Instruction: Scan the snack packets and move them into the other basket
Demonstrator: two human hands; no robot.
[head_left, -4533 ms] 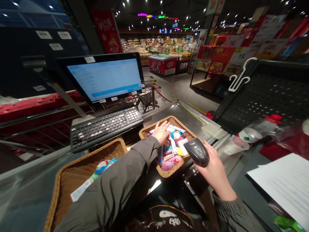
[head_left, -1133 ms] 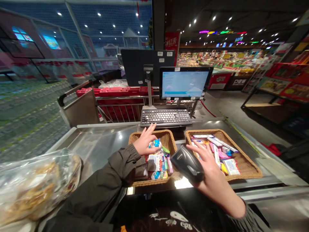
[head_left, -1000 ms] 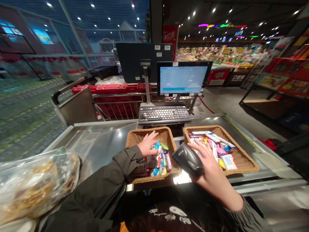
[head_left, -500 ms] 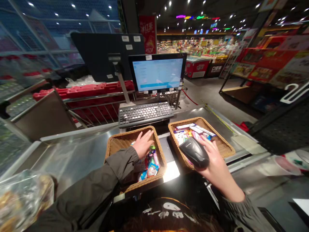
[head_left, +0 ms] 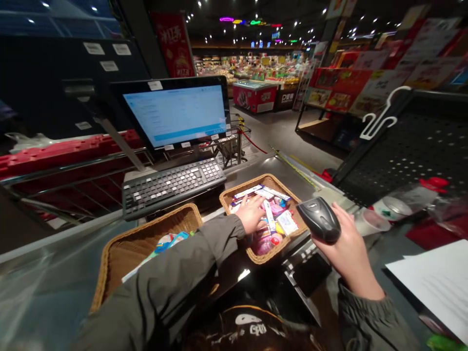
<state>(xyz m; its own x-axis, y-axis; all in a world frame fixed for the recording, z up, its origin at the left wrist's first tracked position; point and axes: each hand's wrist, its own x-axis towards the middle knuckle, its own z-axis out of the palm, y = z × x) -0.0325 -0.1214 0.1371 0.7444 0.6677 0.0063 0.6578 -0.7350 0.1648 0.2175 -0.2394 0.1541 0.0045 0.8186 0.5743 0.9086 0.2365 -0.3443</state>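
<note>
My left hand (head_left: pixel 251 214) is inside the right wicker basket (head_left: pixel 270 178), its fingers stretched over the small packages there. Long white-and-blue packets (head_left: pixel 269 217), a small white box (head_left: pixel 287 222) and pink items (head_left: pixel 263 243) show around it. What lies under the fingertips is partly hidden. In my right hand (head_left: pixel 349 253) is a black barcode scanner (head_left: pixel 319 219), held beside the right edge of that basket. The left wicker basket (head_left: pixel 122 253) lies under my left forearm, with a few blue-and-white packets (head_left: pixel 171 240) visible in it.
Behind the baskets stand a keyboard (head_left: pixel 175 185) and a lit monitor (head_left: pixel 181 114). To the right are papers (head_left: pixel 435 287), a plastic cup (head_left: pixel 373 222) and a white hanger (head_left: pixel 380 117) on a black pegboard (head_left: pixel 424 151). A metal counter (head_left: pixel 44 273) extends left.
My left hand has gone from the left basket across to the right one. My right hand has shifted the scanner from above the right basket to its right side. The view has turned right.
</note>
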